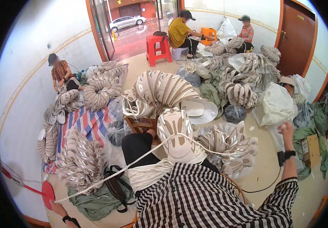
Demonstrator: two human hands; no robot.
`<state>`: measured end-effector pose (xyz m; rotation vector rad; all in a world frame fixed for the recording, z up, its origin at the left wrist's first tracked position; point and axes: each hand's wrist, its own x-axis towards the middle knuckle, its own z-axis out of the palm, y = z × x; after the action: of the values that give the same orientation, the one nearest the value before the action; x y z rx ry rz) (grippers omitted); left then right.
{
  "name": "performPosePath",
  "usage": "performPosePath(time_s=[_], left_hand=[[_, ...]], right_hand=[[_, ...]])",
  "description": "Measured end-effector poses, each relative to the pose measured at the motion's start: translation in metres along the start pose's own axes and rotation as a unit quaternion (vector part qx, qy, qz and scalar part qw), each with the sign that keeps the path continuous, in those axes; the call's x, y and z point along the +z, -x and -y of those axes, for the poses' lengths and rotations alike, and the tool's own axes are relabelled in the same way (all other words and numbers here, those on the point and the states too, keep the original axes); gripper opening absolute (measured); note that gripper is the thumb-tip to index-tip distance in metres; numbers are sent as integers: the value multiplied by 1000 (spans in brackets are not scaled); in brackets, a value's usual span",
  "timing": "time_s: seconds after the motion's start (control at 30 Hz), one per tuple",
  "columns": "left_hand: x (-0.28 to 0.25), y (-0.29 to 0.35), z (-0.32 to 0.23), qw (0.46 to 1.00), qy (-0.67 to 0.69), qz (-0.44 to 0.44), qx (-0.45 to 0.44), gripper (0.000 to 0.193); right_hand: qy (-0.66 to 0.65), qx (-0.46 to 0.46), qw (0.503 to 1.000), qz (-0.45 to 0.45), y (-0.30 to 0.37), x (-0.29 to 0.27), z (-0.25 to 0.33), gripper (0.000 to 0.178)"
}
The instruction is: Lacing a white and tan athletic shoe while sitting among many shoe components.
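A beige and white shoe upper point(176, 131) rests on my lap, toe toward me. A long cream shoelace point(124, 170) passes through it and stretches out to both sides. At the lower left, my left hand point(59, 209) is closed on the lace's left end, arm held far out. My right hand point(286, 133) is raised out to the right, fingers curled together; whatever they grip is too small to make out. The lace's right part fades from sight over the uppers beside my knee. Under the shoe upper lies a thick bundle of cream laces point(147, 176).
A row of nested uppers point(166, 89) sits on a wooden stool point(143, 124) ahead. More stacks point(81, 161) stand left and right point(230, 146). Several people work farther off among piles. A red stool point(158, 49) stands near the doorway; a white sack point(278, 104) is at the right.
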<state>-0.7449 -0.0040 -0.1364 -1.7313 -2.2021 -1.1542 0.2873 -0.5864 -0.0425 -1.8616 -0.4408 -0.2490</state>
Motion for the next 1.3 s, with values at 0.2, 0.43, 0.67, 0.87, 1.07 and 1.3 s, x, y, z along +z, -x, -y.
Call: performPosePath(time_s=[0.2, 0.43, 0.67, 0.87, 1.07, 1.3], left_hand=[[48, 27, -238, 954, 156, -31, 255, 36], [78, 150, -472, 841, 403, 260, 249, 16], [111, 241, -583, 755, 478, 389, 222, 8], [167, 291, -593, 708, 520, 463, 118, 6], [171, 298, -587, 713, 486, 491, 118, 7], [166, 302, -594, 718, 520, 451, 104, 6]], right_hand=[[-128, -78, 939, 310, 42, 178, 153, 11], [-125, -119, 912, 372, 89, 311, 169, 17], [-111, -102, 934, 323, 125, 355, 141, 9], [-133, -68, 940, 307, 146, 358, 134, 8], [-72, -131, 946, 287, 147, 360, 133, 6], [-8, -236, 936, 261, 143, 361, 132, 12]])
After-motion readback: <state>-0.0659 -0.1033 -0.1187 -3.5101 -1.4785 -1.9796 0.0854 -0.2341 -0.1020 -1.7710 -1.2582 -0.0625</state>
